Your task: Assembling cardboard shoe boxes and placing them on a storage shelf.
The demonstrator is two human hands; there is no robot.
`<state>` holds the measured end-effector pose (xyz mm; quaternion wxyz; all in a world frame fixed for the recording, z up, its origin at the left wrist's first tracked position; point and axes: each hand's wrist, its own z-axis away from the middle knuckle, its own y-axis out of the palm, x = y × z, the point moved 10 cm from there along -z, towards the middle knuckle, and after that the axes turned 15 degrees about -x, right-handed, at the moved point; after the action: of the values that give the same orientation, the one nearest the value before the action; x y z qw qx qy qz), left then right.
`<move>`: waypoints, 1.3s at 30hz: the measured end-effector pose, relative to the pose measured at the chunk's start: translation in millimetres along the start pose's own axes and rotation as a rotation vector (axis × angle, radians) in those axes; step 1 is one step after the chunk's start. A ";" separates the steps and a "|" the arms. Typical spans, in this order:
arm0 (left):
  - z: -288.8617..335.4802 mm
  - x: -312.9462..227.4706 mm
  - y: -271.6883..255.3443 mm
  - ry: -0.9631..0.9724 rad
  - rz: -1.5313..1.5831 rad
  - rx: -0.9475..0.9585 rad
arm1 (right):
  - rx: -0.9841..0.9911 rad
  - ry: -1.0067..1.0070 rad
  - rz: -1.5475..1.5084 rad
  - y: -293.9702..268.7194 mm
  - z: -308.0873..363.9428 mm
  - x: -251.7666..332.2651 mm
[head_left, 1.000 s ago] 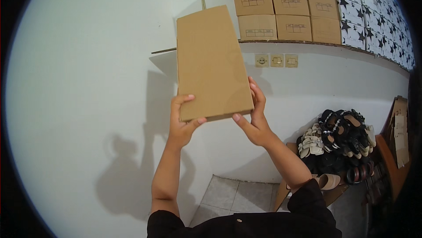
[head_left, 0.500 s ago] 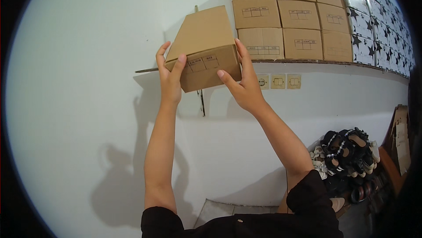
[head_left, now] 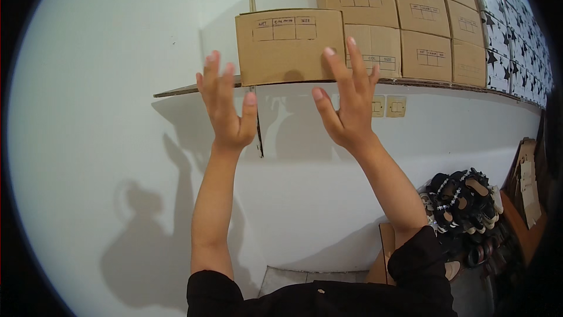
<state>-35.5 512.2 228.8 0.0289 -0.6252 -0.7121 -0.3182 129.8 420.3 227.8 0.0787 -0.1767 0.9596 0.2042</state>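
Observation:
A brown cardboard box [head_left: 287, 53] with a small printed table on its front rests on the wall shelf [head_left: 187, 89], left of the stacked boxes. My left hand [head_left: 229, 106] is raised below its lower left corner, fingers spread and holding nothing. Before the box's lower right part is my right hand [head_left: 349, 97], also with its fingers apart and nothing in it. Whether the right fingertips still touch the box I cannot tell.
Brown boxes [head_left: 425, 53] stand stacked along the shelf, with white star-patterned boxes [head_left: 498, 71] farther right. Light switches [head_left: 396, 106] sit on the wall beneath. At the lower right lie a heap of shoes [head_left: 466, 200] and some flattened cardboard [head_left: 528, 194].
The box, held tilted between both hands before, now sits level on the shelf. Both hands have let go of it and opened.

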 end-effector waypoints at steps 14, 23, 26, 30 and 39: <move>31.1 30.9 46.7 -0.252 -0.336 0.411 | 0.139 -0.131 0.451 25.1 19.6 -1.0; 23.1 46.9 57.5 -0.417 -0.352 0.545 | 0.308 0.090 0.560 35.3 7.5 -10.3; 20.2 45.4 55.5 -0.485 -0.263 0.488 | 0.188 -0.036 0.588 21.2 3.6 -3.8; 12.4 8.8 3.8 -0.303 -0.297 0.203 | 0.148 -0.018 0.509 -27.2 3.4 18.5; 126.8 -80.0 -124.3 -0.166 0.098 -0.486 | -0.123 -0.004 0.975 -227.4 75.0 39.4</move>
<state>-85.9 502.4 41.0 -0.1654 -0.6714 -0.5836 -0.4257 183.6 245.5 68.4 -0.0346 0.2891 0.9166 0.2739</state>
